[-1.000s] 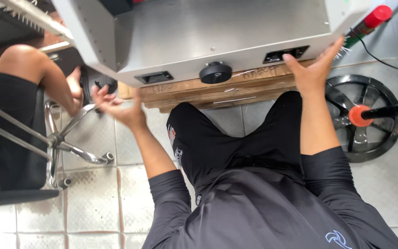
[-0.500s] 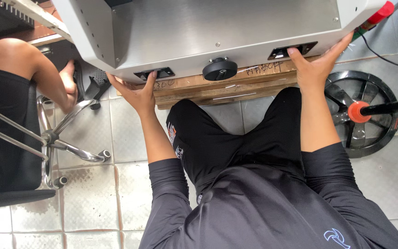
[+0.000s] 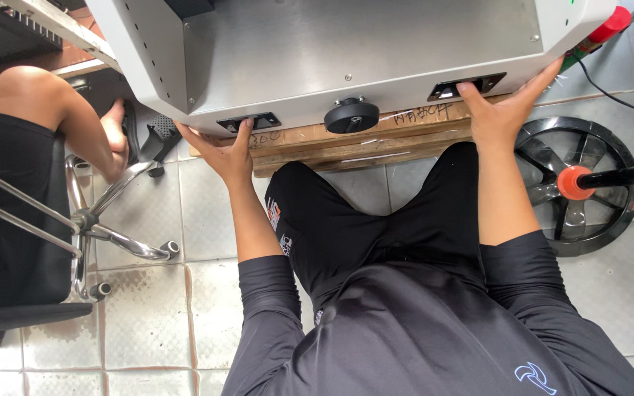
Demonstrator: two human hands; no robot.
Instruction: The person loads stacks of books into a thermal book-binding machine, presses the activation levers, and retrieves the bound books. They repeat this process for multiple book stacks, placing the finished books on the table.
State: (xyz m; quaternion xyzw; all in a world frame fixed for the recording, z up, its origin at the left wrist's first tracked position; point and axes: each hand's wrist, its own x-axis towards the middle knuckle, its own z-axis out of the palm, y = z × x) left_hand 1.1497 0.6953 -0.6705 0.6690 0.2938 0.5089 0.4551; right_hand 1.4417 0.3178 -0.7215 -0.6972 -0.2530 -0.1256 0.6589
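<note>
grey sheet metal makes the big machine housing (image 3: 361,59), which rests on a low wooden pallet (image 3: 361,143) on the tiled floor (image 3: 148,308), in front of the person's knees. the left hand (image 3: 225,150) is under the near edge, with its fingers hooked into the left recessed handle slot (image 3: 249,122); this grip is curled closed on the slot. the right hand (image 3: 504,110) does the same at the right handle slot (image 3: 467,86), fingers pressed into the opening and thumb spread along the corner. both hands are placed far apart, probably to balance such a wide, heavy box. a black round knob (image 3: 351,115) sits between them. a black fan guard (image 3: 577,187) lies on the floor at the right, and another person sits on a chair (image 3: 45,235) at the left.

one second ago the left hand was free in the air with open fingers; now it holds the slot, and the housing looks closer.
</note>
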